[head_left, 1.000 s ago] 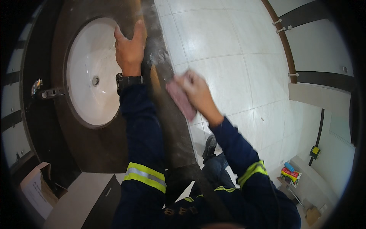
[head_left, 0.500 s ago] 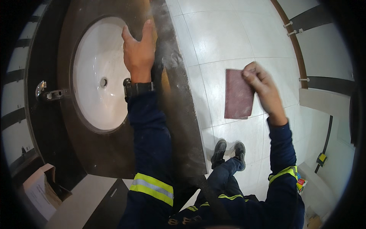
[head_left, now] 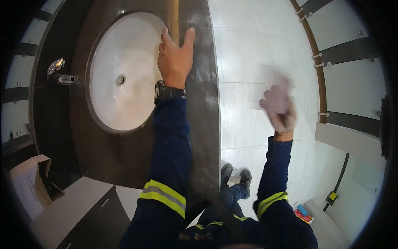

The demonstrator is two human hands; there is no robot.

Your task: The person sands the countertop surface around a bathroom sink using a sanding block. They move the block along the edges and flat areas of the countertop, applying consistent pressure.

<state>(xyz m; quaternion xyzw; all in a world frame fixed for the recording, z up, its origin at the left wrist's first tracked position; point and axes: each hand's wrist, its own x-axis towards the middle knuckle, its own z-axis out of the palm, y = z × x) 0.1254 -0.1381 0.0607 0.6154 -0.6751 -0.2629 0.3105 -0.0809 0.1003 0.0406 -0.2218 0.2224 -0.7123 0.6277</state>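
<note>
My left hand (head_left: 176, 62) lies over the dark countertop (head_left: 203, 116) at the right rim of the white oval sink (head_left: 105, 87). Its thumb and forefinger point away from me, spread apart, and it holds nothing that I can see. A narrow golden-yellow band (head_left: 175, 18) runs along the counter beyond it; whether that is a strip or a reflection I cannot tell. Over the floor, my right hand (head_left: 282, 118) is smeared by motion, fingers curled. A pinkish, blurred sheet of sandpaper (head_left: 282, 81) appears to be in it, its outline unclear.
A chrome faucet (head_left: 66, 79) stands left of the sink. At lower left is an opened cardboard box (head_left: 31, 186). Light tiles (head_left: 242, 62) cover the floor right of the counter's edge. White panels (head_left: 350, 79) with dark bands line the right side.
My right hand has swung lower and turned, and the sandpaper sheet that hung flat is now blurred. The view has shifted; my left hand stays by the sink's right rim.
</note>
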